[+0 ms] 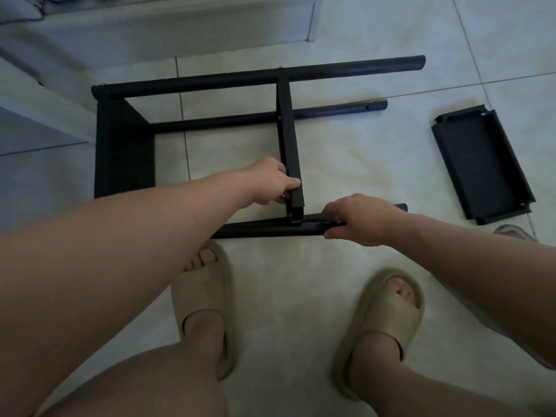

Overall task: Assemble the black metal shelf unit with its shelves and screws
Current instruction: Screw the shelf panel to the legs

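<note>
Head view: both hands on the half-built shelf frame

Nearest, two feet in beige foam slides stand on the pale tiled floor. Just beyond them lies the black metal shelf unit, tipped on its side. The right hand curls its fingers round the nearest black round tube, beside the joint where an upright black shelf panel meets it. The left hand pinches that panel's near edge (thumb against its face). A second black panel closes the frame's left end. Farther off run two more tubes. Well apart to the right, a loose black metal shelf tray lies flat, hollow side up.
</note>
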Demonstrator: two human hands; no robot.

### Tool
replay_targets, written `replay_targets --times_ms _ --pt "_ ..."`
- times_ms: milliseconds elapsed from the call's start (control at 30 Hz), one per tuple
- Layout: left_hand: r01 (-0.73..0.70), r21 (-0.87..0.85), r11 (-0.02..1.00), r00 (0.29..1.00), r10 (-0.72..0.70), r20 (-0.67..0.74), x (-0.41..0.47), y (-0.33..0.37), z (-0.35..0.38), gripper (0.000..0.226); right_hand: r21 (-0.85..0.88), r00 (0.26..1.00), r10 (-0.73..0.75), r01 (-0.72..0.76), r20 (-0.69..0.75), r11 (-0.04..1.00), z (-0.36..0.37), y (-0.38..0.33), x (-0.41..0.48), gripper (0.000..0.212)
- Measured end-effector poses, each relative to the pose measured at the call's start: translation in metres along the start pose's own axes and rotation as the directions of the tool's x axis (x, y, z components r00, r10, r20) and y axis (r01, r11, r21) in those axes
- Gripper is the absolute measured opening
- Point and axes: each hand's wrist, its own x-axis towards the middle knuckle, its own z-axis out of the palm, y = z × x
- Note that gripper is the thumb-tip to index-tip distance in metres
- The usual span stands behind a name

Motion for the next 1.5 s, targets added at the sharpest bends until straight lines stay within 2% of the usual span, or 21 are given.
replay_targets --times_ms 300,600,1233,1300,1367,1433,1500 --pt "-0.031 -0.017 0.999 0.999 0.031 -0.029 -0.001 -0.003 0.002 0.015 -0.182 0.998 -0.048 0.038 -0.051 0.983 0.012 0.004 0.001 0.023" --pt "-0.034 0.037 0.999 0.999 0.035 -0.026 -0.001 -0.002 0.002 0.020 -0.199 0.973 -0.120 0.081 -0.197 0.977 -0.009 0.007 -0.020 0.025" --pt "-0.039 0.073 0.997 0.994 0.046 -0.094 0.004 -0.001 -0.001 0.021 -0.205 0.947 -0.001 -0.068 -0.320 0.977 -0.013 -0.003 -0.018 0.029" --pt "-0.024 0.149 0.989 0.995 0.038 -0.087 0.000 0.003 -0.004 0.025 -0.237 0.950 -0.003 -0.075 -0.312 0.969 -0.011 -0.004 -0.018 0.032" --pt "0.008 0.342 0.940 0.994 0.031 -0.108 -0.008 0.010 -0.009 0.034 -0.255 0.960 -0.008 -0.067 -0.279 0.965 -0.015 -0.003 -0.024 0.037" --pt "0.045 0.569 0.821 0.985 0.058 -0.162 -0.024 0.024 -0.012 0.045 -0.250 0.965 -0.024 -0.043 -0.262 0.967 -0.024 0.000 -0.036 0.045" --pt "0.061 0.747 0.662 0.962 0.160 -0.221 -0.042 0.040 -0.013 0.053 -0.242 0.964 -0.038 -0.027 -0.262 0.970 -0.033 0.006 -0.057 0.054"
